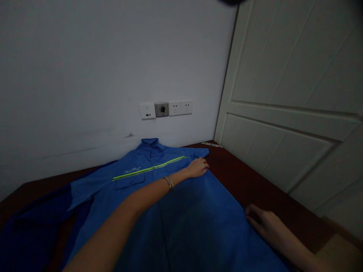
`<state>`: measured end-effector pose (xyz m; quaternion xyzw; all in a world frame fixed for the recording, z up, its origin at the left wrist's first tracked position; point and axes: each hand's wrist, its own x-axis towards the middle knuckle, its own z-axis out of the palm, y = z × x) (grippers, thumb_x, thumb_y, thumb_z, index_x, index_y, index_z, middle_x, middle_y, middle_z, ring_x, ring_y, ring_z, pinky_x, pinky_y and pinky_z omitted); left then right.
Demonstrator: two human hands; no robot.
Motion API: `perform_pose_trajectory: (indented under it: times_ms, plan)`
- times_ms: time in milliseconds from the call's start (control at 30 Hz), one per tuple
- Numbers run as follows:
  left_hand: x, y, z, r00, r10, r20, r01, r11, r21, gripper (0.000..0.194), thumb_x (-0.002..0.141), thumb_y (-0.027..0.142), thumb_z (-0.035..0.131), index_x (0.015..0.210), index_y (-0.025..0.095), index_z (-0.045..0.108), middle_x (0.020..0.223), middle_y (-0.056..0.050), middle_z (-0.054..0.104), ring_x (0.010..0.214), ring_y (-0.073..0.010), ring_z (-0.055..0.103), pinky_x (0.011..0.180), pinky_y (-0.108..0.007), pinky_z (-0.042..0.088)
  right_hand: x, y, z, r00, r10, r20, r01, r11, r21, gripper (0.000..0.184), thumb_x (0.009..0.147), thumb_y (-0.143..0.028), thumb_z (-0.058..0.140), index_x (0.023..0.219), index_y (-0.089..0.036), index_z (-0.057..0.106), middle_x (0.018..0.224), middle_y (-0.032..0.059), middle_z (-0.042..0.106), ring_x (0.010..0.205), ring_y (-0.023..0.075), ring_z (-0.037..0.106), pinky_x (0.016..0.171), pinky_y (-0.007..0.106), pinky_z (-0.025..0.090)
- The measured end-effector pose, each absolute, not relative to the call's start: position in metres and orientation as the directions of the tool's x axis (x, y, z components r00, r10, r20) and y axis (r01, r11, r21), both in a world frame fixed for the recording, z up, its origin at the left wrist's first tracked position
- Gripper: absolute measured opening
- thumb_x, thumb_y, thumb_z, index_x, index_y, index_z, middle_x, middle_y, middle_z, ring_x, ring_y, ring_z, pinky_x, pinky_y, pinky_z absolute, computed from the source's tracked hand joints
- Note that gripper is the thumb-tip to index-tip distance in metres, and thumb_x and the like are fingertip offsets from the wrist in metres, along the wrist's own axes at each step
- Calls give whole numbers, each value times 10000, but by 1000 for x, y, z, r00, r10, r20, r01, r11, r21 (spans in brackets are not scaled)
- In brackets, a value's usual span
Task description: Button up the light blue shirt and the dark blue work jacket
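Note:
A blue work shirt (181,211) with a yellow-green reflective stripe (147,169) lies spread front-up on a dark red-brown table (255,185), collar toward the wall. My left hand (198,167), with a bracelet on its wrist, reaches across the shirt and rests on its far right shoulder, fingers curled on the cloth. Near me, my right hand (263,221) touches the shirt's right edge, fingers bent against the fabric. Whether either hand pinches the cloth is not clear.
A white wall with a row of sockets and a switch (166,109) stands behind the table. A panelled cream door (297,113) runs along the right side. A small flat strip (211,144) lies at the table's far corner. A sleeve (34,226) trails left.

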<state>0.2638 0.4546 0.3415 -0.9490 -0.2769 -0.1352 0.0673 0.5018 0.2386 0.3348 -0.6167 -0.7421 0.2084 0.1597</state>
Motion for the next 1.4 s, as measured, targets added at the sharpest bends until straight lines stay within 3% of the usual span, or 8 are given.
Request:
perform_pose_trajectory:
  times_ms: [133,267,367,533,700,967,1133,1400]
  plan:
    - [225,464,363,594,735,327,773,-634,22,309,871,345,389,950,141,608,988,-99,580,951,-187,529,825,-288,428,494,249,338,-142,989,30,836,136,-531,368,810,-475,404,1014,-193,526,810,61,670,713,203,647,658,290,490]
    - [161,483,381,243,958,150,965,-255,66,330,860,369,391,973,147,608,1026,-113,608,968,-204,570,819,-289,445,473,269,340,-148,987,67,853,161,-496,488,782,-557,429,1063,-169,518,905,96,666,777,230,649,719,332,496]
    - [108,494,388,86,993,83,995,-90,41,266,774,271,522,954,104,624,1016,-168,624,957,-254,594,800,-319,464,465,283,333,-158,985,69,881,172,-441,493,801,-567,387,1048,-163,525,1003,124,643,832,256,641,752,380,488]
    - [37,501,388,-84,994,68,996,81,45,271,766,234,525,984,101,615,1066,-184,614,995,-256,586,809,-303,467,470,296,315,-167,986,32,902,165,-399,465,839,-505,331,1059,-144,524,988,147,647,844,269,639,747,388,482]
    - [6,517,379,-154,987,34,983,150,101,358,727,369,578,968,108,616,1028,-158,638,939,-232,613,747,-242,484,475,298,309,-156,988,1,898,142,-416,446,853,-475,291,1054,-154,526,974,137,657,850,254,642,725,348,485]
    - [5,543,376,-142,990,16,979,138,149,313,618,125,611,925,70,639,948,-162,658,904,-240,619,739,-227,480,472,293,321,-137,990,-9,875,117,-470,398,850,-453,291,956,-195,575,837,87,684,719,223,658,661,316,487]
    - [14,556,385,-136,990,43,973,125,194,306,619,100,586,915,47,642,850,-150,671,859,-232,626,744,-236,481,479,294,326,-129,991,20,838,119,-533,399,857,-462,287,919,-210,591,793,65,687,688,213,652,652,310,491]
    - [25,551,370,-148,981,129,950,105,295,240,697,91,509,891,60,646,930,-157,656,907,-217,610,784,-248,460,495,301,323,-120,993,16,819,108,-564,391,848,-468,313,883,-221,615,853,71,691,758,233,652,679,323,507]
